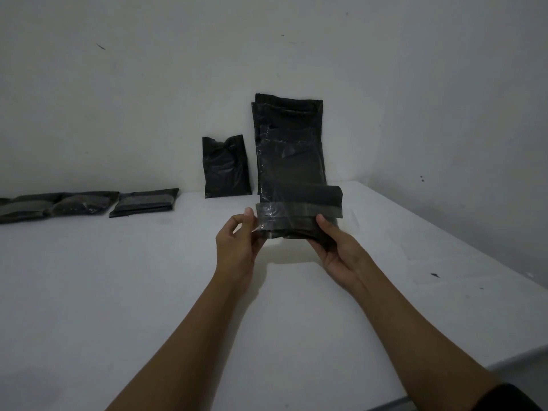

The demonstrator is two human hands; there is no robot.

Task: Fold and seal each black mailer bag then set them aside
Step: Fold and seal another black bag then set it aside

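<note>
Evidently the work is mid-seal: a black mailer bag [296, 215] is held up off the white counter [148, 277], folded into a compact bundle with its flap turned down across the front. The left hand [237, 244] pinches the bundle's left edge between thumb and fingertips, a grip that probably keeps the shiny strip taut there, while the right hand [335, 250] cradles the right end, fingers curled behind and thumb pressed on the front (likely to stop the fold springing open). Against the wall behind lean a tall stack of unfolded bags [289, 143] and a smaller black bag [226, 167], upright and within easy reach. Along the counter's far left lie finished bundles [59, 204], flat in a row, well apart from the hands, so the done work stays separate from the supply.
</note>
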